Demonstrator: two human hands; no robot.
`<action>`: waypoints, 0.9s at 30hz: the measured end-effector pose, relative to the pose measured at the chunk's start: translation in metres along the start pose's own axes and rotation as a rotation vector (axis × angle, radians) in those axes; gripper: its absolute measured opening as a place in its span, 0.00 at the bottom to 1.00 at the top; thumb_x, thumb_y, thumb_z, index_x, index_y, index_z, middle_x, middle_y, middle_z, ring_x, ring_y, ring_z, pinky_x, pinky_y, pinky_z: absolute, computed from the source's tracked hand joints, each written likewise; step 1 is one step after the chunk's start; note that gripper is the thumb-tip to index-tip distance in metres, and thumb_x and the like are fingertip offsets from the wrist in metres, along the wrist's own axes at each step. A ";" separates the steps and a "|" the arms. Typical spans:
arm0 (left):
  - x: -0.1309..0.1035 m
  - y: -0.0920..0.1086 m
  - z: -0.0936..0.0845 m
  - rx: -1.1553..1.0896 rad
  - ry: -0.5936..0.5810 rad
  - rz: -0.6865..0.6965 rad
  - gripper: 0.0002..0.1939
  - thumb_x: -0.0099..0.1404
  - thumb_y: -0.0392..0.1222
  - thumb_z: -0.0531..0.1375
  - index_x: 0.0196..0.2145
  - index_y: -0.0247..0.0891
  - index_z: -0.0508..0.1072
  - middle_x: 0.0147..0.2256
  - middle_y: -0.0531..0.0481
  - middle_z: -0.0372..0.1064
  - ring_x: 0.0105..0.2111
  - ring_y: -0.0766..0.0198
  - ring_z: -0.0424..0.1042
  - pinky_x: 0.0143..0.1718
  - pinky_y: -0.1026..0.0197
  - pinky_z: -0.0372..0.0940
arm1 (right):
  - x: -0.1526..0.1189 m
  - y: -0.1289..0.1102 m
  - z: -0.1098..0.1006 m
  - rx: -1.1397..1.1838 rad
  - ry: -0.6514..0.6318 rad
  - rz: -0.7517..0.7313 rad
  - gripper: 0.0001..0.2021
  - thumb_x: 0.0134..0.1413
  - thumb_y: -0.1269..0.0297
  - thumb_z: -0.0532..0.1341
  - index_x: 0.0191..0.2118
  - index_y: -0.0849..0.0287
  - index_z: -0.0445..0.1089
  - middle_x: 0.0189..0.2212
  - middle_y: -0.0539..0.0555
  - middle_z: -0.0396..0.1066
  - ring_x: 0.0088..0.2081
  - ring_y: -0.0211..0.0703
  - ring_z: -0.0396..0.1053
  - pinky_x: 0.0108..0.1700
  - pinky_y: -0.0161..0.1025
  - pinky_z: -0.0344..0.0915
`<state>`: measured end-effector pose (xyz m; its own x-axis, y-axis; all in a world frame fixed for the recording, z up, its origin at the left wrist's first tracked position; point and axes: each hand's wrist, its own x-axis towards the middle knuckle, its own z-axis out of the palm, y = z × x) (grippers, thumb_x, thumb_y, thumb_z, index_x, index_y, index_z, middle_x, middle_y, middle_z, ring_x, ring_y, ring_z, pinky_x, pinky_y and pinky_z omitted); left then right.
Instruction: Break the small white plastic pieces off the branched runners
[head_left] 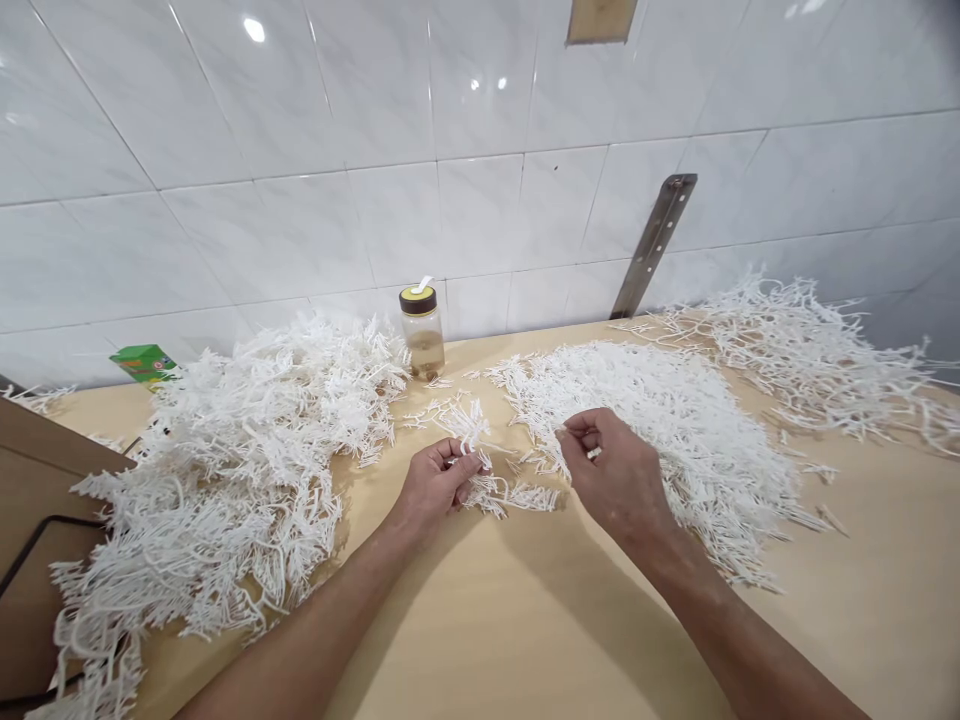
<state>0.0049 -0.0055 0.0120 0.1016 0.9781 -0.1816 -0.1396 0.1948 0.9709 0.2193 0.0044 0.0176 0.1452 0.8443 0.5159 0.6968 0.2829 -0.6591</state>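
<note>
My left hand (436,482) is closed on a white branched strand (471,422) near the middle of the table. Just below and right of it, more white strands (517,496) lie on the wood. My right hand (611,462) is pinched at the left edge of a wide pile of short white pieces (675,420); a small white bit shows between its fingers, though its ends are hard to make out. To the left spreads a big heap of white branched strands (277,410).
A jar with a dark and yellow lid (426,345) stands near the tiled wall. Long white strands (810,350) lie at the back right, by a metal bracket (656,245). At the left are a green box (142,364) and a brown carton (45,470). The wooden table (465,640) runs beneath.
</note>
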 end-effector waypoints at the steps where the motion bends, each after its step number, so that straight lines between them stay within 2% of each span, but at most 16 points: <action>1: 0.000 0.000 0.000 -0.001 0.001 -0.002 0.18 0.51 0.52 0.69 0.27 0.37 0.68 0.14 0.60 0.58 0.15 0.74 0.52 0.16 0.69 0.44 | 0.002 0.002 -0.002 -0.039 0.051 -0.031 0.06 0.55 0.61 0.61 0.35 0.58 0.68 0.29 0.54 0.71 0.28 0.43 0.69 0.30 0.40 0.68; 3: -0.001 0.000 0.001 0.008 -0.004 0.003 0.18 0.51 0.52 0.69 0.27 0.37 0.68 0.14 0.60 0.58 0.15 0.74 0.51 0.16 0.69 0.44 | 0.002 0.001 -0.002 -0.049 0.099 -0.085 0.08 0.56 0.61 0.60 0.38 0.60 0.69 0.33 0.57 0.70 0.29 0.43 0.69 0.28 0.39 0.67; 4: -0.001 -0.001 0.002 0.019 -0.008 0.010 0.19 0.52 0.53 0.69 0.27 0.37 0.69 0.14 0.60 0.57 0.14 0.75 0.50 0.16 0.69 0.44 | 0.000 -0.001 -0.001 -0.015 0.075 -0.112 0.08 0.58 0.60 0.60 0.39 0.60 0.70 0.33 0.57 0.71 0.29 0.42 0.69 0.27 0.38 0.67; 8: -0.001 -0.006 0.005 0.068 -0.013 0.064 0.20 0.51 0.55 0.70 0.26 0.35 0.69 0.14 0.59 0.58 0.14 0.75 0.52 0.17 0.69 0.47 | -0.018 -0.017 0.012 0.176 -0.221 -0.196 0.09 0.63 0.60 0.58 0.38 0.59 0.71 0.32 0.55 0.73 0.28 0.39 0.69 0.28 0.36 0.67; 12: -0.001 -0.008 0.008 0.092 -0.028 0.089 0.23 0.49 0.57 0.71 0.26 0.36 0.68 0.15 0.59 0.59 0.15 0.74 0.54 0.18 0.68 0.48 | -0.030 -0.022 0.023 0.192 -0.354 -0.205 0.05 0.62 0.64 0.59 0.38 0.57 0.71 0.35 0.53 0.74 0.29 0.39 0.70 0.31 0.36 0.67; 17: -0.004 -0.004 0.008 0.107 -0.047 0.080 0.24 0.49 0.58 0.71 0.25 0.35 0.68 0.15 0.59 0.58 0.16 0.74 0.53 0.19 0.68 0.48 | -0.031 -0.019 0.024 0.189 -0.388 -0.210 0.04 0.61 0.68 0.59 0.37 0.57 0.71 0.34 0.52 0.74 0.31 0.40 0.71 0.34 0.38 0.67; 20: -0.004 -0.001 0.006 0.090 -0.073 0.058 0.22 0.50 0.56 0.71 0.26 0.36 0.68 0.15 0.59 0.57 0.16 0.74 0.53 0.19 0.68 0.47 | -0.032 -0.020 0.025 0.187 -0.394 -0.223 0.03 0.61 0.68 0.59 0.37 0.57 0.71 0.34 0.52 0.74 0.29 0.39 0.70 0.33 0.38 0.66; 24: -0.004 -0.002 0.003 0.055 -0.113 0.025 0.20 0.53 0.54 0.69 0.28 0.36 0.68 0.15 0.59 0.57 0.15 0.74 0.52 0.18 0.68 0.46 | -0.033 -0.022 0.025 0.155 -0.373 -0.248 0.05 0.61 0.70 0.58 0.35 0.57 0.72 0.29 0.52 0.72 0.30 0.40 0.69 0.32 0.37 0.64; 27: -0.003 -0.003 0.004 0.076 -0.091 0.029 0.19 0.54 0.54 0.68 0.28 0.36 0.69 0.15 0.59 0.57 0.16 0.73 0.53 0.18 0.68 0.47 | -0.033 -0.025 0.023 0.167 -0.365 -0.252 0.06 0.60 0.71 0.57 0.34 0.58 0.71 0.29 0.52 0.70 0.27 0.38 0.67 0.29 0.35 0.62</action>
<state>0.0086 -0.0091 0.0097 0.1878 0.9719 -0.1420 -0.0695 0.1574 0.9851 0.1808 -0.0199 0.0040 -0.2917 0.8361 0.4646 0.5516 0.5439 -0.6324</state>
